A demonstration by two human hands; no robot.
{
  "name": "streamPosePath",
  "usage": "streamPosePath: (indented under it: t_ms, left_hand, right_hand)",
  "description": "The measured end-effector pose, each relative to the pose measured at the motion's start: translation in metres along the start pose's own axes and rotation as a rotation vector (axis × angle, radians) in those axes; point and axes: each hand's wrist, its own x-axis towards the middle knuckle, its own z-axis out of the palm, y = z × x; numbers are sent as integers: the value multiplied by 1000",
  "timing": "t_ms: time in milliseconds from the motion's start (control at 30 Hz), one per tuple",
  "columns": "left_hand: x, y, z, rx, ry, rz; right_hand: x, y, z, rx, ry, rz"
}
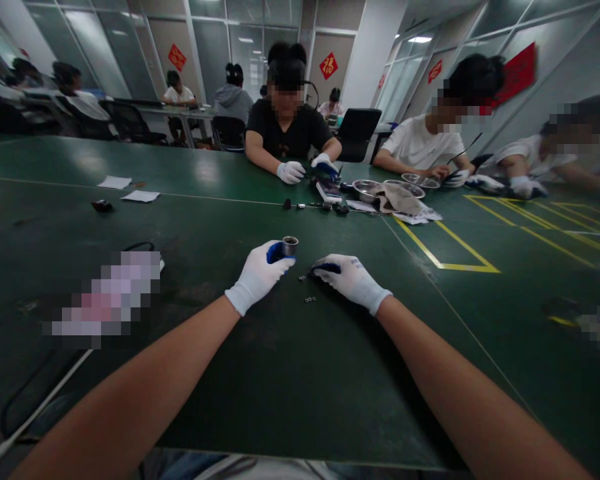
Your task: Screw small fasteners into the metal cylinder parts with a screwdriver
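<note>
1 metal cylinder (290,247): upright — in fingers of left hand (261,272)
Right hand (349,277): fingers curled — hold unclear
Small rings (310,300): inward from worktop's (280,400) near edge

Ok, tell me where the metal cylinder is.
In the head view, the cylinder is near the centre, upright in the left hand, beyond the small rings and left of the right hand.
</note>
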Motion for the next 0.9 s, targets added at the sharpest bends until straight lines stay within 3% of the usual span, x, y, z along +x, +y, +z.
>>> streamPosePath:
  t_ms: [400,667,900]
  left_hand:
    - [0,0,1,23,2,-1]
    - [-1,1,1,71,-19,22]
    - [-2,3,2,88,-27,28]
  right_hand:
    - [0,2,2,-44,13,-4]
    - [-1,1,1,-146,-27,-167]
    - [1,7,-2,-203,-30,-219]
